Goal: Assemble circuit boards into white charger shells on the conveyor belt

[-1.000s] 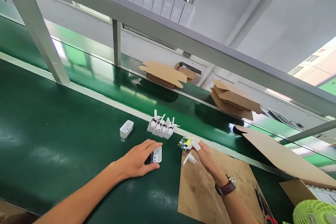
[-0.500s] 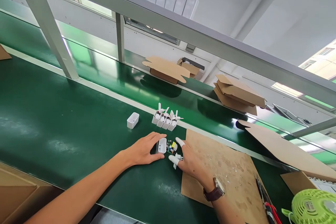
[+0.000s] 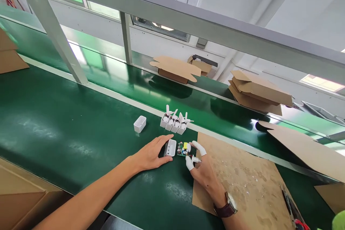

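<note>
My left hand (image 3: 152,153) lies on the green belt (image 3: 67,129) with its fingers closed round a small white plastic shell (image 3: 170,148), open side facing right. My right hand (image 3: 201,167), with white finger cots on the fingertips, pinches a small green circuit board (image 3: 183,149) with a white plug piece, held at the mouth of the shell. Just beyond them stands a row of several white shells with plug prongs (image 3: 175,123). A single empty white shell (image 3: 139,124) sits to the left of the row.
A brown cardboard sheet (image 3: 242,179) lies under my right wrist. Folded cardboard boxes (image 3: 176,69) (image 3: 258,91) rest on the far belt, and more cardboard (image 3: 307,154) lies at the right. A metal frame post (image 3: 51,28) rises at the left. Cardboard boxes (image 3: 16,201) sit at the near left edge.
My right hand has brought the circuit board from the cardboard sheet over to the shell held by my left hand. The left hand has stayed on the shell.
</note>
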`<state>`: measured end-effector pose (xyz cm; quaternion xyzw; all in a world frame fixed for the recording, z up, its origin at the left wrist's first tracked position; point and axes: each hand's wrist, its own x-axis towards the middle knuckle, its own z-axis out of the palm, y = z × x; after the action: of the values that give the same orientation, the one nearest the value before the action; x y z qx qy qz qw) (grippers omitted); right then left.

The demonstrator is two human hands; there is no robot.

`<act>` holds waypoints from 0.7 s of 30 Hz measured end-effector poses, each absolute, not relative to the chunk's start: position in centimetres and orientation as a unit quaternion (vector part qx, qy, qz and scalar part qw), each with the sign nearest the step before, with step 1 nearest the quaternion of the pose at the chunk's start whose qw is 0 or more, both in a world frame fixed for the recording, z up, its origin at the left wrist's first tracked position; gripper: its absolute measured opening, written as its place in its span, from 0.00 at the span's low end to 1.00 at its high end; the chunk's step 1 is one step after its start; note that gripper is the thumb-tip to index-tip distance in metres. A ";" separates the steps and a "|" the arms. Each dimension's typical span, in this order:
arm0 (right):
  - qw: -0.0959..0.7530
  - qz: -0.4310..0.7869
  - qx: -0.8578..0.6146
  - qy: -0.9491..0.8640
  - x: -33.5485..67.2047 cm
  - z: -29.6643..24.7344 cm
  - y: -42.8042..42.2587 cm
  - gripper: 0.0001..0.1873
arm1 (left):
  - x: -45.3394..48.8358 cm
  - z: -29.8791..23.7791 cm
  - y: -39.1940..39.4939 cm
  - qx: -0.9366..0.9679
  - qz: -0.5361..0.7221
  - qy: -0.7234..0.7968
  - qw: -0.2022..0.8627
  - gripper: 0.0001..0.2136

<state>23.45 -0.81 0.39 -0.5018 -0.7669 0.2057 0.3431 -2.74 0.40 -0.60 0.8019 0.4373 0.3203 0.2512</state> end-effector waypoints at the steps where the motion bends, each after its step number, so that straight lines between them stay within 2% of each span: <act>1: 0.363 0.194 -0.495 -0.765 23.4 0.7 -1.2 0.28 | -2.7 -0.6 0.4 0.801 0.329 0.432 0.252 0.36; 6: 0.420 0.084 -0.416 -0.802 22.6 1.7 -2.6 0.32 | -2.5 -0.6 0.5 0.815 0.357 0.390 0.238 0.35; 13: 0.399 0.023 -0.394 -0.828 22.0 1.3 -2.8 0.35 | -2.2 -0.4 0.4 0.843 0.380 0.351 0.147 0.35; 21: 0.371 -0.004 -0.400 -0.838 22.1 1.8 -3.0 0.35 | -2.0 -0.3 0.5 0.853 0.375 0.347 0.109 0.35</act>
<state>22.08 -3.01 1.81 -0.4003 -0.8380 -0.0041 0.3709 -1.98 0.47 -0.28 0.8529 0.3468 0.3747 0.1091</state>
